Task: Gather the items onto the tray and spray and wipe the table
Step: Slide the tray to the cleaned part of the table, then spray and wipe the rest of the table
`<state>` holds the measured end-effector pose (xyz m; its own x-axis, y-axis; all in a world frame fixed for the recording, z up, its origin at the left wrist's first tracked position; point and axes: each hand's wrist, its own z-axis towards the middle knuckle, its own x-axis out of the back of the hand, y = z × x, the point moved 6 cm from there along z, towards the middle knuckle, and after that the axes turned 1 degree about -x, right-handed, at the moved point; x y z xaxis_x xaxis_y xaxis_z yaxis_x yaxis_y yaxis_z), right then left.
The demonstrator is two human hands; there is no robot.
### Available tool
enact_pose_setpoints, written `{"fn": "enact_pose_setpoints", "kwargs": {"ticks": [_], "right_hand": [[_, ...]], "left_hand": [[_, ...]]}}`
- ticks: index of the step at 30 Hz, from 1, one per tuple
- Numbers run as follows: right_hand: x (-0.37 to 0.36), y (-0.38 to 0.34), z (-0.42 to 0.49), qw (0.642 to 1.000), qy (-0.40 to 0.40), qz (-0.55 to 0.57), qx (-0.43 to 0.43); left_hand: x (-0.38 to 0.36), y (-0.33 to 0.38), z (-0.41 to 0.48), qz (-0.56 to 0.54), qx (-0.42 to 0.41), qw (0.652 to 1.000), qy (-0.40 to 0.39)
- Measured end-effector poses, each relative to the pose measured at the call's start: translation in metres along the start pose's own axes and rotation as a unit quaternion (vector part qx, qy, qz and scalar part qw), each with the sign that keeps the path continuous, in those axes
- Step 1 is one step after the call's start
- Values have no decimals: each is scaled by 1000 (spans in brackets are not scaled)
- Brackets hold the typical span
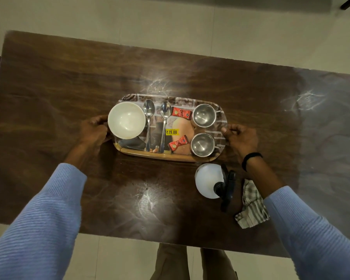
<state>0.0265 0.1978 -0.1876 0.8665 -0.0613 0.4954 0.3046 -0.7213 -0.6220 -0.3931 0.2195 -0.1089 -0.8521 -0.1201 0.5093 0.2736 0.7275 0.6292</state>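
An oval printed tray (162, 155) lies in the middle of the dark wooden table (49, 87). It carries a white bowl (126, 120), two steel spoons (148, 122), two red sachets (181, 113) and two steel cups (204, 115). My left hand (94, 128) grips the tray's left end, its fingers curled round the rim beside the bowl. At the right end my right hand (238, 137) grips the rim. A white spray bottle (209, 180) with a dark trigger head stands just in front of the tray's right end. A striped cloth (252, 207) lies crumpled next to it.
Pale tiled floor (170, 21) surrounds the table. My legs (170, 263) show at its near edge. Light glares on the tabletop in front of the tray and at the far right.
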Motion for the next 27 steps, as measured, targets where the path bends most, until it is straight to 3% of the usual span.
{"fn": "enact_pose_setpoints", "kwargs": {"ticks": [4,8,11,13,15,17,19,23,27], "right_hand": [[1,-4,-5,1000,5,4,13],[11,-4,-17,1000,9,6,27],[35,-3,-42,993,60,-83,57],[55,8,-69,987,96,-109,66],[70,28,-99,984,125,-108,74],[76,58,-125,976,151,-118,107],[72,95,-142,969,163,-152,109],[63,136,-162,954,162,-224,114],[51,154,-163,944,128,-285,109]], "left_hand": [[0,-12,8,43,-22,999,14],[15,-27,-6,87,-33,986,138],[17,-17,-69,54,-156,962,216],[2,-16,-121,105,-228,943,221],[-28,-27,-163,134,-261,943,160],[-71,-36,-196,98,-271,957,29],[-109,-43,-219,95,-288,950,-70],[-160,-44,-230,96,-306,937,-137],[-189,-37,-231,51,-311,939,-141]]}}
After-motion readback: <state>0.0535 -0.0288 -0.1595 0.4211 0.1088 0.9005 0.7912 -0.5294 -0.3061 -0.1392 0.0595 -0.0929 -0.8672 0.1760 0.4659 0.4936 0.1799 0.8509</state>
